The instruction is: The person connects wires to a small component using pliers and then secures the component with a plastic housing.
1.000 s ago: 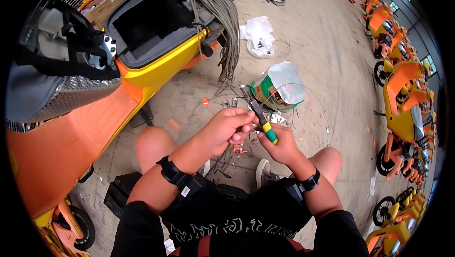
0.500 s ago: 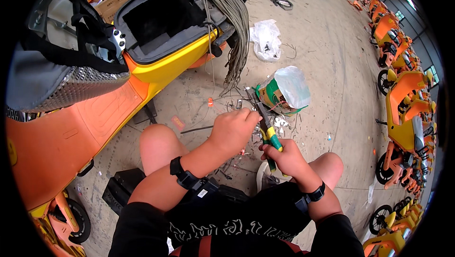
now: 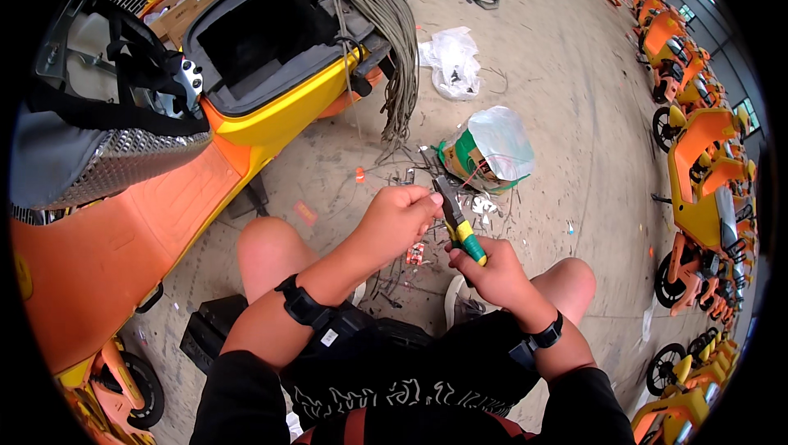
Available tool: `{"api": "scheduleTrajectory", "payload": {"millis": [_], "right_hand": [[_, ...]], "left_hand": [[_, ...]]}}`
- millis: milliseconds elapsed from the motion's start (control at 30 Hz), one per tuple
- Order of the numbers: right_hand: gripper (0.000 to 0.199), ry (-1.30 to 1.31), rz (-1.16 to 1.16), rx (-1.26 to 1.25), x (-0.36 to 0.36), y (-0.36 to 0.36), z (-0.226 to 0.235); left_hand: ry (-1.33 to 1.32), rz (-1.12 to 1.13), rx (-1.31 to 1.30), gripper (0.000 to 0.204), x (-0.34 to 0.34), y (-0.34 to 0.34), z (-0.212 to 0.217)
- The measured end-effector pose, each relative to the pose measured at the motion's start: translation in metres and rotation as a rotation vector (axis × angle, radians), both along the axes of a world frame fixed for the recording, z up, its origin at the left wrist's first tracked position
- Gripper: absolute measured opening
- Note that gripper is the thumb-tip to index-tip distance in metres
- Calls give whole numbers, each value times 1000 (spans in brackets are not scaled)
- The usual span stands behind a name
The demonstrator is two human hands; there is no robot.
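Note:
My right hand [image 3: 490,268] is wrapped round a pair of pliers [image 3: 466,234] with green and yellow handles. Their dark jaws point up and away, just right of my left fingertips. My left hand [image 3: 406,213] is closed in a pinch beside the jaws, and whatever sits between its fingers is too small to make out. Beyond the pliers stands a green bucket-like container [image 3: 461,156] with a whitish plastic liner [image 3: 499,143] over its top. A thin reddish wire shows in front of it.
On the left is an orange and yellow scooter [image 3: 279,129] with its storage box uncovered. A bundle of grey-brown cables [image 3: 402,75] hangs over its end. Wire scraps and white bits [image 3: 484,205] litter the floor. A plastic bag [image 3: 453,67] lies farther off; scooters [image 3: 702,174] line the right.
The pliers' handles, spread apart before, are now closer together in my right hand. My left hand has drawn slightly left of the jaws. The whole view has shifted a little.

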State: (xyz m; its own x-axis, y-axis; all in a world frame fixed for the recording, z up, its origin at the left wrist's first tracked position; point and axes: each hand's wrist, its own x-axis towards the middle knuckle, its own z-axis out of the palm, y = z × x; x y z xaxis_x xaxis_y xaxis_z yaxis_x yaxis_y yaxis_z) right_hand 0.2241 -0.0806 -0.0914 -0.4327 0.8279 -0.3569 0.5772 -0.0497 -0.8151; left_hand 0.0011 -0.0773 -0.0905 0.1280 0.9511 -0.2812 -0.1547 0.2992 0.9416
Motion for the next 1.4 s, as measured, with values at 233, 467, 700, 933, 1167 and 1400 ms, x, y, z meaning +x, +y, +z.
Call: {"api": "scheduleTrajectory", "payload": {"millis": [233,467,700,933,1167,1400], "right_hand": [[19,210,55,463,-3,9,-25],[23,158,52,446,-9,17,-18],[28,38,-68,-50,-4,7,-8],[29,74,-54,-73,-4,3,-1],[25,67,17,66,-2,2,-3],[22,164,66,568,-8,10,-19]], "left_hand": [[-779,-119,-411,22,0,-4,5],[-713,-118,-308,24,-3,-1,-3],[795,137,652,15,6,2,-8],[944,128,740,13,6,-7,-4],[-163,-57,-40,20,-6,-5,14],[-816,-150,-358,23,-12,-10,10]]}}
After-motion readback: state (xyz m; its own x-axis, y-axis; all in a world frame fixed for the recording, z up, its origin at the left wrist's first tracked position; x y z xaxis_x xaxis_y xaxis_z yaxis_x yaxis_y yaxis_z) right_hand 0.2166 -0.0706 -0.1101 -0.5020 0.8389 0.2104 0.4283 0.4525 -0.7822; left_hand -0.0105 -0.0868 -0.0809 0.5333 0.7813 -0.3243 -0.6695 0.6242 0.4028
